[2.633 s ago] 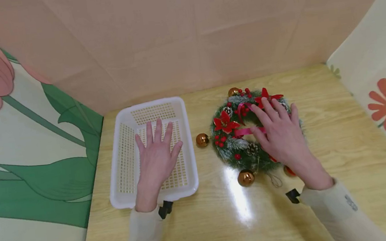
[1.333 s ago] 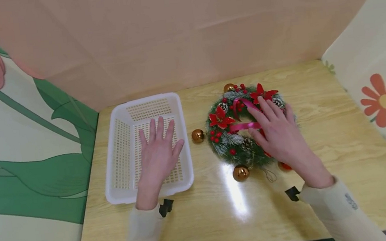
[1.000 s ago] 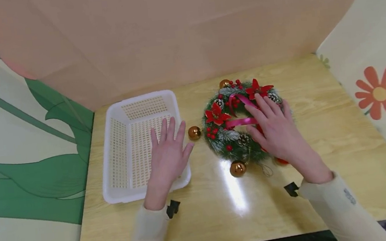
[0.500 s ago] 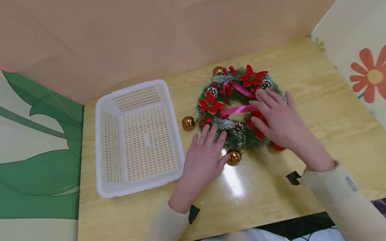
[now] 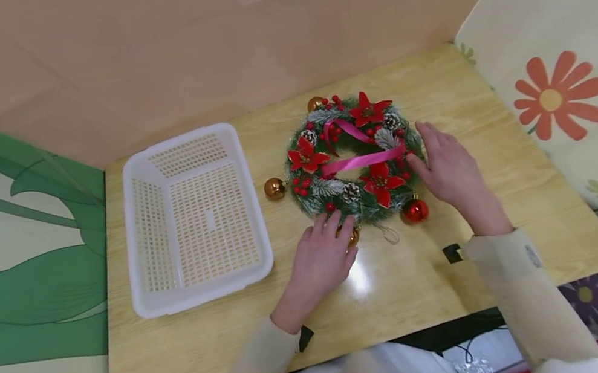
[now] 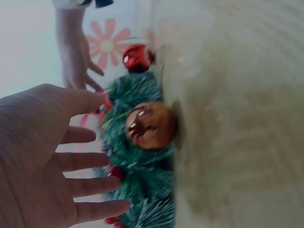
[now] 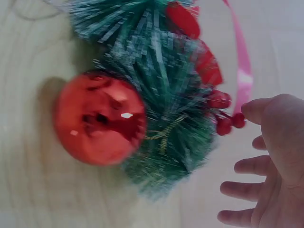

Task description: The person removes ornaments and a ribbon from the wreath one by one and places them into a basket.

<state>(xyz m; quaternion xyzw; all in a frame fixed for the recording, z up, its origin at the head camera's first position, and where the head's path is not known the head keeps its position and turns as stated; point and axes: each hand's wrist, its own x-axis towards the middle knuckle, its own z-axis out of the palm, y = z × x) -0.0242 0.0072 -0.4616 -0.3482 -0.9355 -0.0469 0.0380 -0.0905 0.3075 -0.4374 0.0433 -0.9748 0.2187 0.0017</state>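
Observation:
A green Christmas wreath with red poinsettias, pine cones, berries and a pink ribbon lies on the table. My left hand hovers at its near-left edge, fingers spread, partly covering a gold bauble. In the left wrist view its fingers reach toward the greenery and hold nothing. At the wreath's right side is my right hand, thumb close to the ribbon's end and red berries, fingers extended. A red bauble hangs off the wreath's near-right edge, below that hand.
A white plastic basket with a perforated bottom stands left of the wreath. Other gold baubles lie at the wreath's left and far edges. A thin loop of cord sticks out near its front. The wooden table meets a wall behind.
My left hand has moved right, from over the basket to the wreath's near edge. My right hand has shifted from above the wreath to its right side. The head view has tilted and turned.

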